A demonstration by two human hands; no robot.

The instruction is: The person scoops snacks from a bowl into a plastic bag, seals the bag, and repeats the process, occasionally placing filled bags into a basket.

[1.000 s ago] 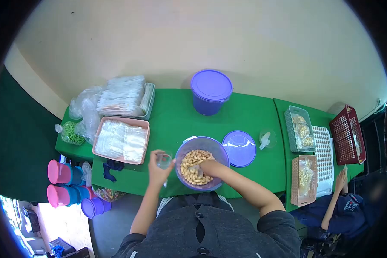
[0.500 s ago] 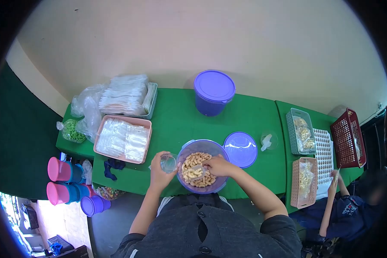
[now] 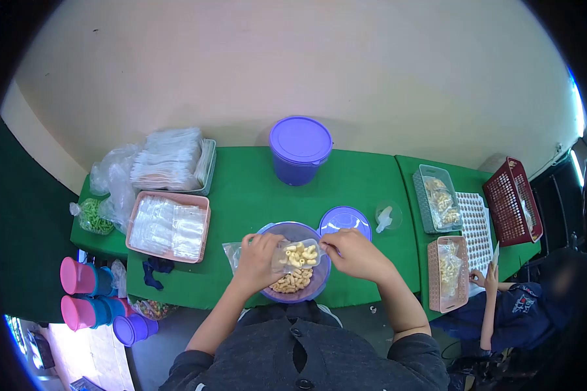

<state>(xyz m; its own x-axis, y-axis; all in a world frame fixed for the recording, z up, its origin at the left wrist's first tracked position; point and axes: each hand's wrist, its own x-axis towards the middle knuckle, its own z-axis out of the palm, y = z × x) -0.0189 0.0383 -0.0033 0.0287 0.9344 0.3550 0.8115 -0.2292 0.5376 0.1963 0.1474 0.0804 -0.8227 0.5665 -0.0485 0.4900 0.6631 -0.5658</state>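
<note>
Half a second ago the right hand was down among the snacks in the bowl while the left held a small clear container beside the rim; now both hands have come up and together over the purple bowl [image 3: 296, 274], sharing a small clear plastic bag [image 3: 298, 254] partly filled with pale curled snack pieces.

The left hand [image 3: 259, 255] pinches the bag's left edge at about nine o'clock of the bowl, and the right hand [image 3: 355, 253] grips the right edge at about three o'clock — fingers closed on the plastic on both sides. Holding it this way, stretched between the hands directly above the bowl, looks meant to keep the mouth steady and let any stray pieces drop back among the loose snacks below.

A purple lid [image 3: 346, 221] lies flat at roughly one o'clock from the bowl, just beside it. Farther off at twelve o'clock stands a lidded purple bucket [image 3: 300, 150]. At ten o'clock a pink tray [image 3: 168, 226] holds flat empty bags, within easy reach of the left hand. At three o'clock, well apart, a pink basket [image 3: 447, 274] holds filled bags, and another person's hand [image 3: 488, 279] rests near it.
</note>
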